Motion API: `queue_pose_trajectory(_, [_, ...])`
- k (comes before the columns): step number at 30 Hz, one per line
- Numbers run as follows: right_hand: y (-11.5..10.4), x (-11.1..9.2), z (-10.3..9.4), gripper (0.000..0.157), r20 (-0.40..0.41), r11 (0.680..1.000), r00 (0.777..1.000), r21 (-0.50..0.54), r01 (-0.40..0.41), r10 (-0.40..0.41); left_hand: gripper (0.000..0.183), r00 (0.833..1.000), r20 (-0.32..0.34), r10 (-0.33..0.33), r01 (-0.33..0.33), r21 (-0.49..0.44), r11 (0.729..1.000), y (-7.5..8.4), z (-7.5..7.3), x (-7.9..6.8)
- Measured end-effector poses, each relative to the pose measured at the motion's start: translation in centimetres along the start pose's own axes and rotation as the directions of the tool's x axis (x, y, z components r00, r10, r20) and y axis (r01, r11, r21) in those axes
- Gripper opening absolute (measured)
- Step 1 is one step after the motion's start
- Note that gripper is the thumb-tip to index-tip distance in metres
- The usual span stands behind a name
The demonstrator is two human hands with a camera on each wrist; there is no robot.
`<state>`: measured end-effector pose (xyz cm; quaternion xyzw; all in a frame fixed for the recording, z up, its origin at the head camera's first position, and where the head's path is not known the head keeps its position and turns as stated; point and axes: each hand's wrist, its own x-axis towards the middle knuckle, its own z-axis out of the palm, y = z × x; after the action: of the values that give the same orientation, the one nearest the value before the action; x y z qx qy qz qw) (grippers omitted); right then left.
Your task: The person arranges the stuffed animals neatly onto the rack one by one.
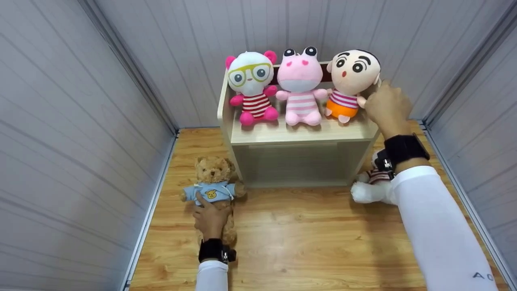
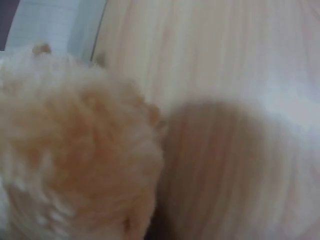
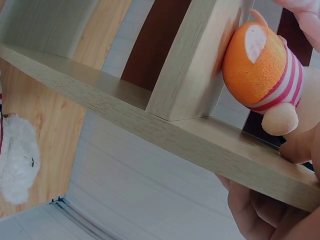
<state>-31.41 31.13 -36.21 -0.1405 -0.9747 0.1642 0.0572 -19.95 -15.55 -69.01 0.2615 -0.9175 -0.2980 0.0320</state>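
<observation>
My left hand [image 1: 211, 218] grips the lower body of a brown teddy bear [image 1: 214, 171] in a light blue shirt, lying face up on the floor left of a pale wooden shelf [image 1: 303, 135]. Blurred bear fur [image 2: 80, 150] fills much of the left wrist view. With my right hand [image 1: 389, 106] I hold the top of the shelf's right side panel [image 3: 210, 152]; the thumb is on the inner side and the curled fingers [image 3: 245, 207] are outside. Right beside the thumb sits a boy doll [image 1: 353, 72] with orange shorts and a striped top.
A pink frog plush [image 1: 299, 76] and a panda plush with yellow glasses [image 1: 250, 74] sit on the shelf top too. A white plush [image 1: 369, 192] in red stripes lies right of the shelf, partly hidden by my right arm. Grey panel walls [image 1: 72, 141] enclose the wooden floor [image 1: 299, 238].
</observation>
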Motion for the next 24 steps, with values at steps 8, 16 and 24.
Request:
queue_pose_trajectory(8, [0.0,0.1,-0.2,0.074,0.030,1.000,1.000,0.001,-0.011,0.011,0.137,0.993,-0.113,0.044,-0.038,0.054,0.998,-0.5,1.1,-0.2])
queue_pose_trajectory(16, [0.1,0.1,-0.2,0.081,0.049,1.000,0.999,0.011,-0.014,0.013,0.134,0.979,-0.189,0.078,-0.066,0.071,0.995,-1.0,1.9,-0.6])
queue_pose_trajectory(24, [0.1,0.1,-0.1,0.080,0.040,1.000,0.999,0.017,0.001,-0.001,0.128,0.967,-0.243,0.082,-0.062,0.088,0.994,-1.1,2.2,-0.7])
